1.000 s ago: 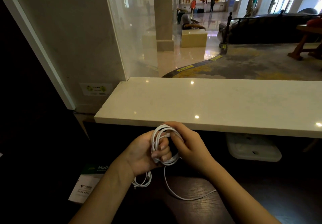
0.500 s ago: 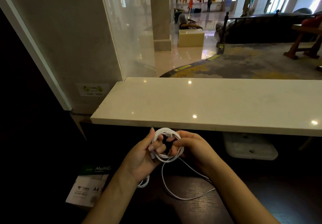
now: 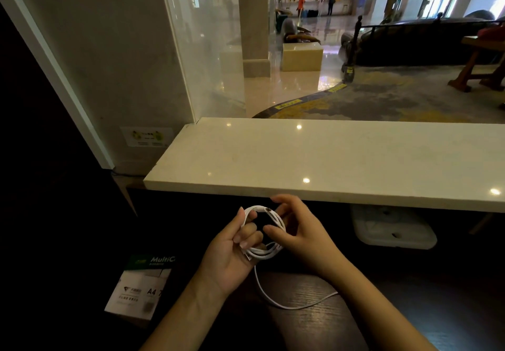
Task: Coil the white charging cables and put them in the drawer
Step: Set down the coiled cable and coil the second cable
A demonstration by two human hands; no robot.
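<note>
A white charging cable [image 3: 269,252] is wound in a loose coil between both hands, just below the front edge of the stone counter. My left hand [image 3: 232,252] grips the coil's left side with its fingers through the loops. My right hand [image 3: 297,230] pinches the coil's upper right, near a plug end at the top. A loose tail of the cable [image 3: 289,305] hangs down and curves right over the dark wooden desk [image 3: 308,329]. No drawer is in view.
A pale stone counter [image 3: 328,159] runs across the middle, with glass and a lobby beyond. A pack of A4 paper [image 3: 139,288] lies at lower left. A white power strip [image 3: 393,230] sits under the counter at right.
The hands have opened the coil wider; my right fingers have shifted from wrapping around it to pinching its top. The small second coil below my left hand is no longer visible.
</note>
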